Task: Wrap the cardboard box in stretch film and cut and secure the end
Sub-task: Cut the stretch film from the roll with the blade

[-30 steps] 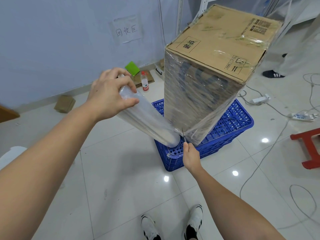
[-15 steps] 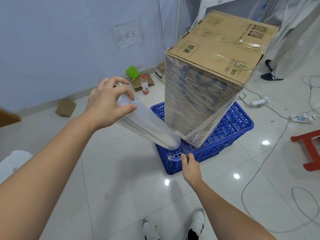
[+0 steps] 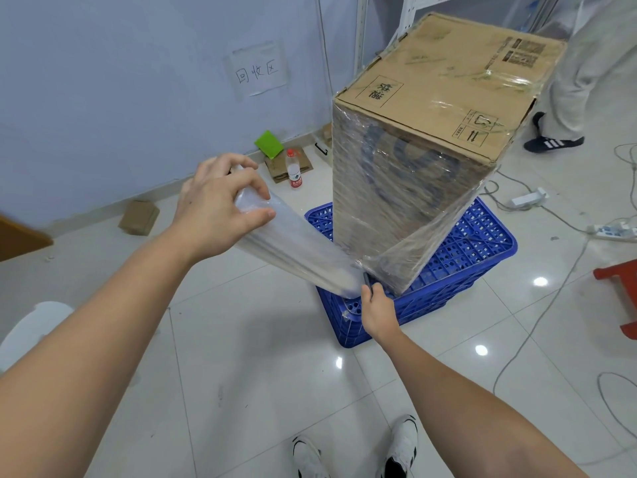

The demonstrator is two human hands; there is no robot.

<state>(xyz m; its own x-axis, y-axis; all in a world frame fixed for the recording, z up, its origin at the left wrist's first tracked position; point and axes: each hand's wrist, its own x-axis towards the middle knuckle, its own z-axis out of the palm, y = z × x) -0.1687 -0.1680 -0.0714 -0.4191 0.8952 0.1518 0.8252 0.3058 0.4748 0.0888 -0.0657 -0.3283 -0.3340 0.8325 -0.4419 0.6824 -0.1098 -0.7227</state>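
Observation:
A tall cardboard box [image 3: 444, 84] stands on a blue plastic crate [image 3: 475, 250], its sides covered in stretch film. My left hand [image 3: 217, 205] grips the top end of the stretch film roll [image 3: 296, 250], which slants down toward the box's lower near corner. A web of film runs from the roll's lower end to that corner. My right hand [image 3: 375, 305] holds a small dark cutter [image 3: 366, 280] with its tip at the film beside the roll's lower end.
A water bottle [image 3: 294, 169], a green card and small cartons lie by the wall. Power strips and cables [image 3: 537, 326] trail over the tiled floor at right. A red stool [image 3: 620, 281] is at far right. Another person's legs [image 3: 568, 98] stand behind the box.
My left hand lowered the roll's top end slightly. My right hand dropped away from the box corner, then came back up to the film there with the cutter.

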